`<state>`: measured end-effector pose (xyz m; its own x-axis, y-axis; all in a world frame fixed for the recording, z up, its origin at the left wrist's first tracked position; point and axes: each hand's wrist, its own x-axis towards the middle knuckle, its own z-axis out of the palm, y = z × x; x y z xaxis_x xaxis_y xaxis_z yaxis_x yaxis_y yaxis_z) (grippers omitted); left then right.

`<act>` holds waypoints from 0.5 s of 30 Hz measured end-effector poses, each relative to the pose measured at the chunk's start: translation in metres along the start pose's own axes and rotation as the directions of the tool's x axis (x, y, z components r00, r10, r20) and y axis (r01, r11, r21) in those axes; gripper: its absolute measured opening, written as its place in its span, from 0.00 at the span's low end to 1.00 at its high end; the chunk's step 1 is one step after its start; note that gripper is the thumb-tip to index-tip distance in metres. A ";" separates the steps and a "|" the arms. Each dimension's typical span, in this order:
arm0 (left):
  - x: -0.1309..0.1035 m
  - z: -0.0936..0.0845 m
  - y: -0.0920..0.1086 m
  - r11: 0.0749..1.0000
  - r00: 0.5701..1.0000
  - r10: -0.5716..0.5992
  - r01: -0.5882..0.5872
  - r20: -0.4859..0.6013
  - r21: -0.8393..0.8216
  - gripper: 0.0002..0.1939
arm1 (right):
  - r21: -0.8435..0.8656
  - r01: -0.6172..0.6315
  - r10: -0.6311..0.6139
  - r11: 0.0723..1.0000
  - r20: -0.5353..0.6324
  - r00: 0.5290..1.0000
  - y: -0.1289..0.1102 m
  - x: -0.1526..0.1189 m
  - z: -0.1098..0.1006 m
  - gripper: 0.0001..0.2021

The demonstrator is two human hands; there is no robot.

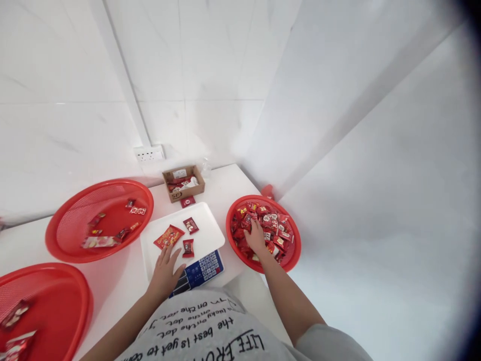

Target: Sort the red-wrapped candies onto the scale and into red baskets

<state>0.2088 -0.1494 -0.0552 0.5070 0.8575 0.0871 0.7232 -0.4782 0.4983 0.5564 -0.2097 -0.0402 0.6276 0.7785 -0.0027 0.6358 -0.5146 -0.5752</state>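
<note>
My left hand [165,271] lies open over the white tray [210,215] of a digital scale. Its fingertips touch the lower edge of an orange-red snack packet [170,236]. Two small dark red wrapped candies, one higher [191,225] and one lower [188,248], lie to the right of that packet. Down in the right red basket [295,250], my right hand [257,239] is among many red wrapped candies. Its thumb and fingers close around a small red candy packet [247,220], partly hidden by the fingers.
The scale's blue keypad [203,269] faces me. Behind the tray stands a cardboard box [188,193] of packets, with a red packet [188,201] before it. At left are two red baskets, upper [146,200] and lower [84,296], each holding some packets. A wall socket [149,153] is behind.
</note>
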 end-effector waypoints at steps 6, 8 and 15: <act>-0.010 0.008 0.004 0.996 1.000 0.022 -0.022 0.005 -0.085 0.26 | -0.017 -0.033 0.035 0.999 0.115 0.993 0.017 -0.002 0.007 0.30; -0.011 0.008 0.003 0.994 1.000 0.018 -0.018 0.003 -0.108 0.26 | -0.011 -0.044 0.045 0.999 0.150 0.988 0.017 -0.008 0.012 0.29; -0.013 0.006 0.001 0.995 1.000 0.008 -0.008 0.002 -0.098 0.26 | 0.059 -0.105 0.090 0.993 0.221 0.971 0.020 -0.019 0.012 0.34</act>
<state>0.2059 -0.1622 -0.0604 0.5138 0.8532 0.0894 0.6694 -0.4640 0.5802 0.5514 -0.2307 -0.0619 0.5674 0.7893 -0.2347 0.5385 -0.5713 -0.6194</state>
